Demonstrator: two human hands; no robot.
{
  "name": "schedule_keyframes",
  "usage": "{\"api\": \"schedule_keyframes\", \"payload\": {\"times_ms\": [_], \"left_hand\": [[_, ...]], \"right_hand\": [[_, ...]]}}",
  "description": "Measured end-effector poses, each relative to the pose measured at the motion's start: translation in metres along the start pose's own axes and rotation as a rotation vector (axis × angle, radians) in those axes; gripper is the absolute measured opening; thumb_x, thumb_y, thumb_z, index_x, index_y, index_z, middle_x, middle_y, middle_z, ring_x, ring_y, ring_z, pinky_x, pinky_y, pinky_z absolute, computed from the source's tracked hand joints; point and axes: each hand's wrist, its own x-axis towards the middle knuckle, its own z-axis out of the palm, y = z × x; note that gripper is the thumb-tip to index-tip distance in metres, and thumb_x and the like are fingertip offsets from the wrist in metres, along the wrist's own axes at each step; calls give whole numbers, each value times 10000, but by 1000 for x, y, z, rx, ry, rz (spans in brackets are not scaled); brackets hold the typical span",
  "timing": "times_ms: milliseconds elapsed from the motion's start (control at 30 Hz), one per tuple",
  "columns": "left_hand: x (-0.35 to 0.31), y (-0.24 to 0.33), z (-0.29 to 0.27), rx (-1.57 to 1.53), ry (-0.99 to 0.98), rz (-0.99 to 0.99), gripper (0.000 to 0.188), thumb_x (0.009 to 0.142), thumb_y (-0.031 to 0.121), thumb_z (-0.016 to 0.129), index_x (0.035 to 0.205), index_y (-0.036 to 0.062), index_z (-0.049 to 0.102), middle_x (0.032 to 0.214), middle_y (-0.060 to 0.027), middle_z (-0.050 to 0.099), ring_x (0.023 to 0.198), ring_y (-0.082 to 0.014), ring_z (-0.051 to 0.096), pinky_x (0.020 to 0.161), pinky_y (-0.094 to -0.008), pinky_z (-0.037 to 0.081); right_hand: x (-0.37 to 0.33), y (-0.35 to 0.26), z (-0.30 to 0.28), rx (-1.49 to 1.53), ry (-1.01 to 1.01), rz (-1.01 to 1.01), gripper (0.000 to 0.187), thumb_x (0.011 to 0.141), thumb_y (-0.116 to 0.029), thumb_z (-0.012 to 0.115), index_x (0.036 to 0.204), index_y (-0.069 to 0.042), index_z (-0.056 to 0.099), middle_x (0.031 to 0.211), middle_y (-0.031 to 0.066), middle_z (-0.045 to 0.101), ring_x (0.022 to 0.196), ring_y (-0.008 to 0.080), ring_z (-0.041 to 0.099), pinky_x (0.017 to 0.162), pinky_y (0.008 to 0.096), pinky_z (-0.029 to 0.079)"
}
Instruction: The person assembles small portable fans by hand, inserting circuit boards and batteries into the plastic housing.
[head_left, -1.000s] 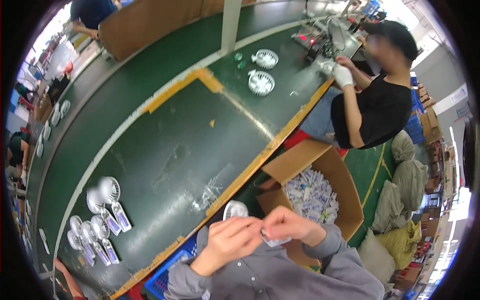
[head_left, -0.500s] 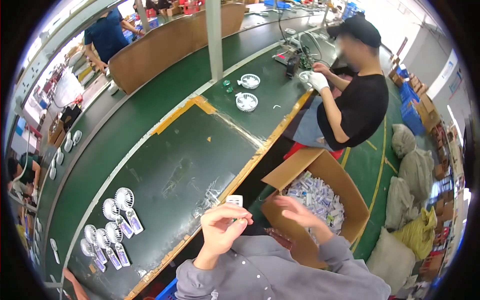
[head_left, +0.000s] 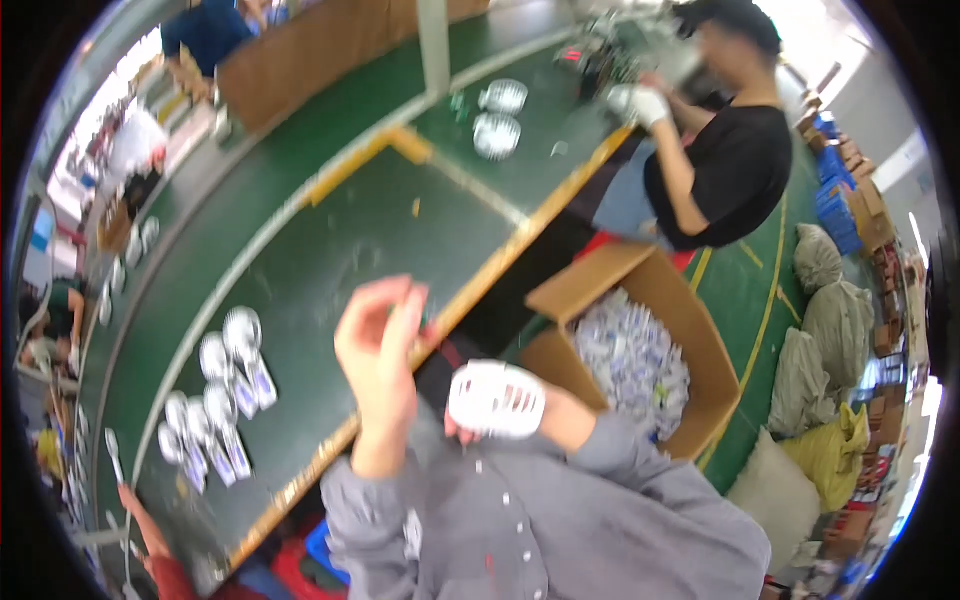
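In front of my chest, my right hand (head_left: 560,415) is closed round a white slotted fan housing (head_left: 495,400), which hides most of its fingers. My left hand (head_left: 380,335) is raised over the table edge with curled fingers and thumb pinched together. A small dark greenish bit shows at those fingertips, too blurred to name. On the table (head_left: 330,270) at the left lies a group of white handheld fans (head_left: 243,335) with purple-marked handles.
A cardboard box (head_left: 715,365) full of small wrapped packets stands to my right. Farther along the bench, a person in black (head_left: 730,160) works beside two white fan housings (head_left: 497,135). Another person's arm (head_left: 150,525) reaches in at lower left. Sacks (head_left: 835,325) line the right side.
My right hand has come from beside the box to my chest and now holds the white housing. My left hand has moved up and left. The view has shifted and blurred.
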Motion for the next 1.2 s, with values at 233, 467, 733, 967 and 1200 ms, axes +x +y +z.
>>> {"api": "schedule_keyframes", "payload": {"times_ms": [233,467,733,967,1200], "left_hand": [[64,-43,-65,591,-135,97,493,820,196,739,1242,13,564,1195,-106,614,1028,-183,611,843,-326,513],[106,-58,-290,1696,253,198,841,753,456,739,1391,26,399,1358,-255,453,1272,-411,411,1069,-462,320],[90,-48,-291,1912,131,-188,866,730,405,705,1447,85,340,1361,-178,474,1312,-358,396,1095,-594,207],[104,-48,-236,1720,-177,-120,985,606,347,785,1448,95,339,1213,-166,517,1072,-356,547,865,-430,500],[107,27,-183,1248,-39,89,931,605,286,844,1397,75,403,1239,-150,462,1084,-306,551,846,-379,505]], "right_hand": [[-4,-42,5,92,58,-235,803,802,-682,480,942,107,529,684,234,602,547,264,565,470,311,423],[-4,-97,-21,-117,190,-402,508,927,-450,505,1041,45,535,670,103,608,557,162,537,500,254,409],[37,-163,-60,-313,717,-536,271,971,-265,528,1012,-5,593,704,47,636,599,119,601,484,236,448],[115,-247,-128,-1515,1069,-415,245,857,-190,591,770,34,639,699,167,679,603,208,672,557,350,515],[128,-331,-168,-1647,1542,-501,295,824,-259,548,849,5,678,848,241,673,858,402,661,787,485,514]]}}
